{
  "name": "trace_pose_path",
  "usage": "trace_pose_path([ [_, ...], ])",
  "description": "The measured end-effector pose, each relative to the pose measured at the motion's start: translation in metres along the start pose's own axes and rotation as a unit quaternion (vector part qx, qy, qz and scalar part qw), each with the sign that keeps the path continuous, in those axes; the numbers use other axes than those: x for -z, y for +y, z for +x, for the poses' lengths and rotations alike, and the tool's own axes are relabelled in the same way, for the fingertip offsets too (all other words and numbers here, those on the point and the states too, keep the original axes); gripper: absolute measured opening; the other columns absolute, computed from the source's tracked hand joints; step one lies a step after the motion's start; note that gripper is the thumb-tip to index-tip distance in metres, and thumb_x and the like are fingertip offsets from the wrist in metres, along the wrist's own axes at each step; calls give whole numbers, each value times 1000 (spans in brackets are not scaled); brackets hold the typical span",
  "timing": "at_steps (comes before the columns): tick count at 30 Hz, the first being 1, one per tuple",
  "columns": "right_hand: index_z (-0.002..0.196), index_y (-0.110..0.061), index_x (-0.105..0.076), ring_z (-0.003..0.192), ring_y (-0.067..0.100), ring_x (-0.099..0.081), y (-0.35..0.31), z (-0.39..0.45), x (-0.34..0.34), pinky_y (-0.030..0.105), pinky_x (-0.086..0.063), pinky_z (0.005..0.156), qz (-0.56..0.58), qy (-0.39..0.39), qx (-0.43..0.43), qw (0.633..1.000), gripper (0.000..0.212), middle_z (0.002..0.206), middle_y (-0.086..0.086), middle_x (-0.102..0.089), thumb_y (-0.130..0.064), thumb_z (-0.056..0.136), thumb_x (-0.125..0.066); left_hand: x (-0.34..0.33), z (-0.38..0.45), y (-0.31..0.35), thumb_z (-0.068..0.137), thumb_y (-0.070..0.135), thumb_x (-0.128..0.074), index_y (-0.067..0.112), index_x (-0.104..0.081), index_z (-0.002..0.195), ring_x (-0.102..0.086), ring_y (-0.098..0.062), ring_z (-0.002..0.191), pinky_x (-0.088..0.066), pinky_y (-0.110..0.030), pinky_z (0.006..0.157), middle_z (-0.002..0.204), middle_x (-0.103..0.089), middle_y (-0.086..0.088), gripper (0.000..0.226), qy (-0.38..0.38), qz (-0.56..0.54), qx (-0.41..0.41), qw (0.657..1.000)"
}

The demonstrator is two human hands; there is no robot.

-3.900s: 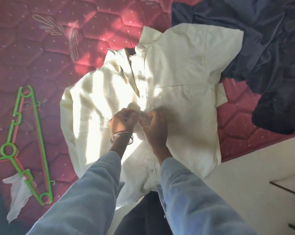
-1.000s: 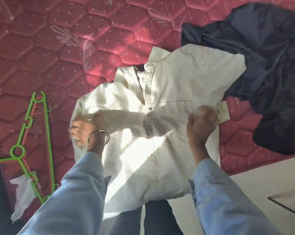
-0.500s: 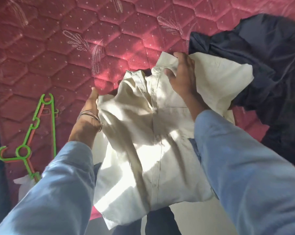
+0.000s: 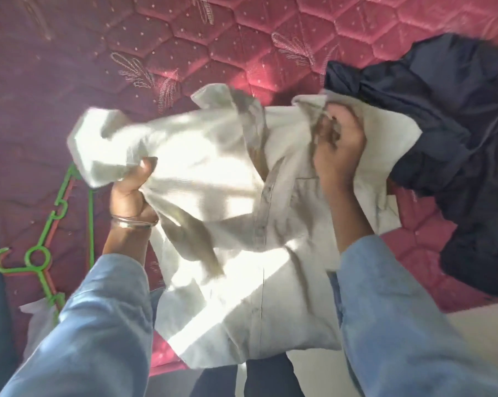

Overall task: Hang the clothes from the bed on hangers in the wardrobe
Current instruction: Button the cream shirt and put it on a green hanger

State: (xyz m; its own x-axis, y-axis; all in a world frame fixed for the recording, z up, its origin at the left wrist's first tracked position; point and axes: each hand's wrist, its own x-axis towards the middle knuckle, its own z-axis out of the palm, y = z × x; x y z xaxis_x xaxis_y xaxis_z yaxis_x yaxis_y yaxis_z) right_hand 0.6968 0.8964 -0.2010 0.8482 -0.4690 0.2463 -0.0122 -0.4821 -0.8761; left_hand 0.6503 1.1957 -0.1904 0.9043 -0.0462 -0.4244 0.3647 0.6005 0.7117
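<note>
Head view: the left hand (image 4: 133, 187) grips the cream shirt (image 4: 227, 202) at its left shoulder, the right hand (image 4: 338, 147) clutches the fabric by the collar. The shirt sits over the red bed (image 4: 184, 38), dark clothes (image 4: 442, 124) at right, green hangers (image 4: 46, 247) at left.
</note>
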Motion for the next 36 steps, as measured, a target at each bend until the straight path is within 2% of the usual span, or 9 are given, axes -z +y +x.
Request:
trace_pose_path([
  [3, 123, 2, -57, 128, 22, -46, 11, -35, 15, 31, -40, 104, -30, -51, 34, 998, 42, 131, 20, -50, 0, 83, -44, 26, -7, 4, 73, 18, -79, 1, -60, 107, -63, -30, 89, -51, -36, 88, 100, -66, -16, 42, 48, 98, 50, 993],
  [7, 148, -8, -29, 143, 36, -21, 60, -89, 33, 49, -15, 117, -232, -119, -149, 954, 69, 152, 24, -28, -5, 86, -59, 42, -19, -21, 74, 29, -79, 17, -71, 88, -45, -12, 45, -37, -16, 38, 57, -50, 6, 20, 234, 298, 118, 918],
  [11, 149, -9, -26, 142, 40, -21, 75, -121, 71, 42, -9, 112, -369, -27, -265, 890, 82, 151, 26, -26, -59, 87, -46, 56, -35, -42, 67, 48, -80, 14, -47, 133, -64, -28, 100, -57, -45, 75, 123, -61, -5, 82, 224, 342, 201, 890],
  [14, 147, -10, -28, 133, 43, -30, 76, -140, 89, 57, -23, 106, -380, -24, -381, 843, 99, 146, 26, -33, -75, 74, -48, 53, -44, -54, 51, 39, -82, 8, -56, 119, -63, -32, 103, -52, -49, 91, 114, -63, -14, 79, 194, 391, 226, 871],
  [20, 125, -1, -53, 108, 39, -58, 64, -137, 115, 37, -43, 87, -251, 17, -375, 892, 41, 117, 23, -62, -16, 88, -64, 32, -71, -54, 78, 9, -72, -6, -59, 119, -64, -13, 66, -53, -25, 58, 75, -67, 1, 45, 219, 290, 192, 912],
  [23, 121, -3, -58, 108, 38, -58, 52, -135, 128, 33, -41, 82, -257, 69, -366, 892, 29, 116, 23, -63, -12, 93, -55, 27, -85, -54, 85, 5, -66, -3, -65, 106, -72, -19, 83, -56, -25, 64, 99, -72, -12, 22, 232, 218, 162, 934],
  [28, 122, 0, -50, 109, 44, -57, 47, -161, 144, 45, -46, 84, -439, -76, -458, 769, 37, 117, 29, -59, -16, 90, -58, 44, -109, -59, 83, 43, -70, -2, -51, 128, -58, -36, 109, -46, -40, 90, 124, -58, -21, 66, 185, 652, 321, 661],
  [30, 127, -3, -41, 114, 45, -50, 48, -177, 138, 49, -41, 90, -478, -86, -440, 755, 49, 122, 32, -52, -16, 85, -62, 46, -118, -63, 81, 45, -71, -1, -41, 135, -55, -38, 113, -43, -41, 88, 128, -55, -23, 76, 214, 667, 312, 641],
  [36, 115, -8, -58, 110, 44, -46, 28, -188, 91, 47, -36, 88, -420, -83, -174, 887, 40, 116, 26, -53, 1, 76, -61, 19, -117, -83, 80, 37, -68, 16, -33, 135, -42, -39, 115, -39, -49, 91, 125, -43, -22, 69, 278, 808, 123, 504],
])
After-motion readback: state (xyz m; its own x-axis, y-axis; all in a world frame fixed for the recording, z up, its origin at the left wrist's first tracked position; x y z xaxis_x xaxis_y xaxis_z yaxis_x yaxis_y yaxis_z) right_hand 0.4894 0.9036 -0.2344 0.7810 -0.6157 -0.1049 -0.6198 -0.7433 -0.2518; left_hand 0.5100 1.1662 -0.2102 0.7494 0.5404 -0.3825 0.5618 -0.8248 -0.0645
